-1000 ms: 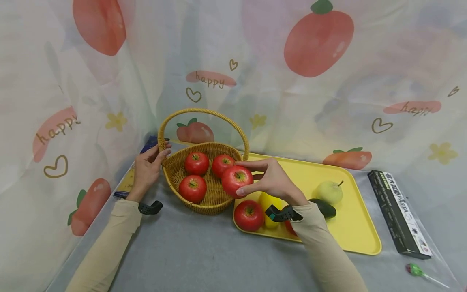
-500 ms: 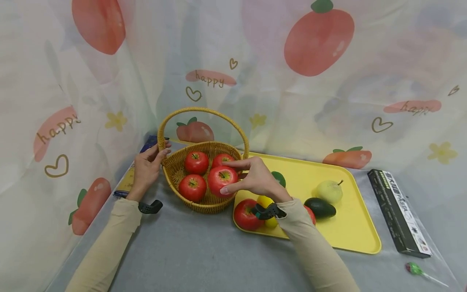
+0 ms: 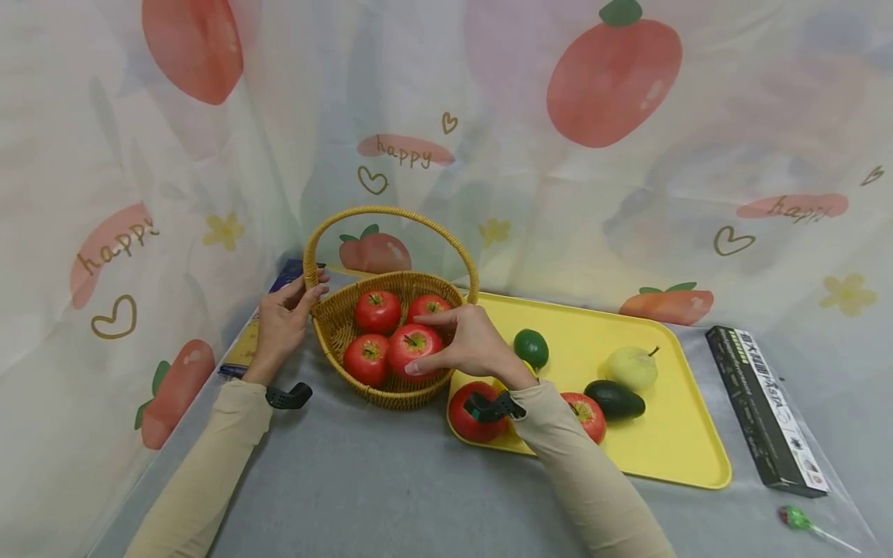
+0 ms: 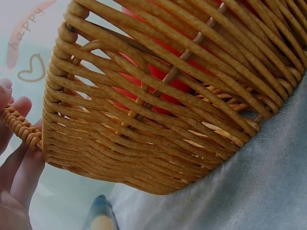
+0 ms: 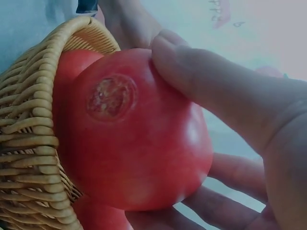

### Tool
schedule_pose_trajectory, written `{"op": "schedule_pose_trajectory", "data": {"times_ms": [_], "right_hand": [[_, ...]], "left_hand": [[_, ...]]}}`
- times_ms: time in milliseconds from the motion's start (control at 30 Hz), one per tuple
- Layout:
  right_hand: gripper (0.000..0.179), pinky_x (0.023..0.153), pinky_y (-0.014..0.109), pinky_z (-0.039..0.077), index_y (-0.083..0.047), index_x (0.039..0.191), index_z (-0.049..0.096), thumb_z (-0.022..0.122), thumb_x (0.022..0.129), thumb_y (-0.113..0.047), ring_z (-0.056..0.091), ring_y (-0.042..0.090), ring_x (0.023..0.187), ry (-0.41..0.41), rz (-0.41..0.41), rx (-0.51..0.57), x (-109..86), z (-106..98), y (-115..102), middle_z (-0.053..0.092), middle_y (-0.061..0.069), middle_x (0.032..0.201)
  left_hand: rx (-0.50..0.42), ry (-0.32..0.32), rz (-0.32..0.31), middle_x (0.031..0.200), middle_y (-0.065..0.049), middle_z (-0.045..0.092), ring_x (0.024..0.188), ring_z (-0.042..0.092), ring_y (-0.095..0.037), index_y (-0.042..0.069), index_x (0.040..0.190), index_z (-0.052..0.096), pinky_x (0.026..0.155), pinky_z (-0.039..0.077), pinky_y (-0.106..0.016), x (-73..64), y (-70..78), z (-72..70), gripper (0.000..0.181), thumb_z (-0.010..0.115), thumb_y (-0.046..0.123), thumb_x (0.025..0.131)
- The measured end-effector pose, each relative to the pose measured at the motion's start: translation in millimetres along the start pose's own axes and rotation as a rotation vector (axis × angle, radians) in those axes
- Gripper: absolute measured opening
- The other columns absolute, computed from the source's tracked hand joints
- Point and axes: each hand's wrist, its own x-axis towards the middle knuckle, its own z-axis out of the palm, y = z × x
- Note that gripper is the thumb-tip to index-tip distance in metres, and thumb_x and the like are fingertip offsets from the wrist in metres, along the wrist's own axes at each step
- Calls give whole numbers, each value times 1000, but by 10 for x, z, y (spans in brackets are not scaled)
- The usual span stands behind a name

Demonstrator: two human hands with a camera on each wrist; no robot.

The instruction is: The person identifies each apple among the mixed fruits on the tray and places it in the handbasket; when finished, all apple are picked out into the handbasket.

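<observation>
A tan wicker basket (image 3: 398, 397) with a tall arched handle stands left of centre, several red apples inside it. My left hand (image 3: 282, 322) grips the base of the handle at the basket's left side; the left wrist view shows fingers curled round the wrapped handle (image 4: 21, 127). In my right hand (image 3: 477, 345) is a red apple (image 3: 413, 350), held between thumb and fingers inside the basket's right half, among the other apples. The right wrist view shows this apple (image 5: 139, 139) right at the basket rim (image 5: 45, 91), thumb on one side and fingers beneath.
A yellow tray (image 3: 677, 442) at the right bears a red apple (image 3: 474, 415), another red apple (image 3: 586, 416), a green lime-like fruit (image 3: 532, 348), an avocado (image 3: 614, 399) and a pale pear (image 3: 632, 367). Farther right lie a black box (image 3: 763, 411) and a lollipop (image 3: 795, 518).
My right hand has carried the apple leftward from over the tray's edge and down into the basket. The left hand keeps its grip on the handle.
</observation>
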Motion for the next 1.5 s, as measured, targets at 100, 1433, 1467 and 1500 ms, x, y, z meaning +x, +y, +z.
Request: {"op": "schedule_pose_trajectory", "data": {"times_ms": [100, 1433, 1467, 1500], "right_hand": [[72, 83, 29, 61, -12, 136, 74, 99, 74, -38, 70, 15, 104, 0, 4, -35, 29, 22, 13, 79, 4, 123], [66, 92, 36, 61, -9, 120, 81, 101, 69, -46, 72, 18, 106, -15, 15, -228, 113, 245, 137, 81, 3, 115], [65, 92, 36, 61, -9, 120, 81, 100, 70, -47, 72, 18, 105, -20, 12, -230, 116, 246, 144, 81, 2, 115], [65, 92, 36, 61, -9, 120, 81, 100, 70, -47, 72, 18, 106, -26, 10, -228, 119, 247, 150, 81, 3, 115]], "left_hand": [[-3, -2, 1, 130, -24, 74, 108, 72, 2, 8, 141, 70, 92, 56, -13, 3, 3, 6, 34, 64, 12, 108], [-24, -12, -24, 131, -24, 73, 109, 73, 0, 8, 142, 68, 94, 56, -14, 17, -20, 3, 36, 64, 14, 108], [-26, -12, -25, 131, -24, 73, 109, 73, 0, 8, 143, 68, 94, 56, -14, 17, -23, 1, 36, 64, 14, 108], [-30, -11, -25, 131, -24, 73, 109, 73, -1, 8, 143, 68, 94, 56, -14, 16, -26, -2, 36, 64, 14, 108]]}}
